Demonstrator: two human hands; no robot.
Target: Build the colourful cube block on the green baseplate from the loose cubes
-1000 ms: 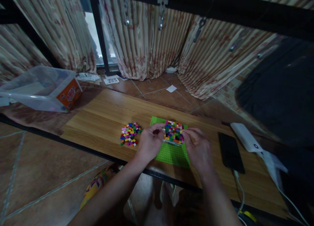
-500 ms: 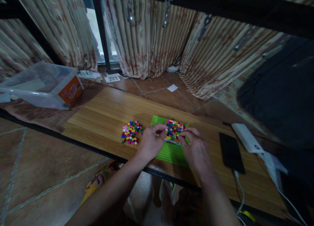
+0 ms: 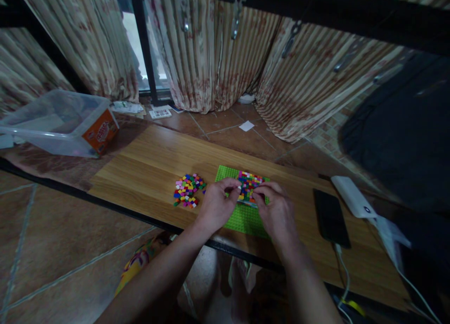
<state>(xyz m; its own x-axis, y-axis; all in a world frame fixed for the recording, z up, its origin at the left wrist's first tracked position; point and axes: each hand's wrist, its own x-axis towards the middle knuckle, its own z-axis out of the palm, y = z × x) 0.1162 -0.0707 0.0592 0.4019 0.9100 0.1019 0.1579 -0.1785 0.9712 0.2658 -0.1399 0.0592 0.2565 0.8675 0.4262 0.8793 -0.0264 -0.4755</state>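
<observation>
Head view. Green studded baseplate [image 3: 242,216], flat on the wooden worktop [image 3: 151,169], near its front edge. On the baseplate's far half: a packed patch of small bricks [image 3: 250,182] in red, yellow, green, blue, pink and white, standing a little proud of the plate.

Left hand [image 3: 215,207]: fingers curled, thumb and forefinger pinched at the patch's left edge; whether a brick sits between them cannot be told. Right hand [image 3: 277,214]: fingers bent, fingertips meeting the left hand's at the patch's near edge; its hold is likewise unclear.

Loose pile of small bricks [image 3: 187,190], same colours, on the worktop just left of the baseplate, apart from both hands.

Black phone [image 3: 329,217], face down, right of the baseplate; white power bank [image 3: 353,197] beyond it, cable trailing off the edge.

Clear plastic tub [image 3: 56,122] at far left, orange label [image 3: 101,132] on its end; the lettering is too blurred to read. Striped curtains [image 3: 211,47] behind.
</observation>
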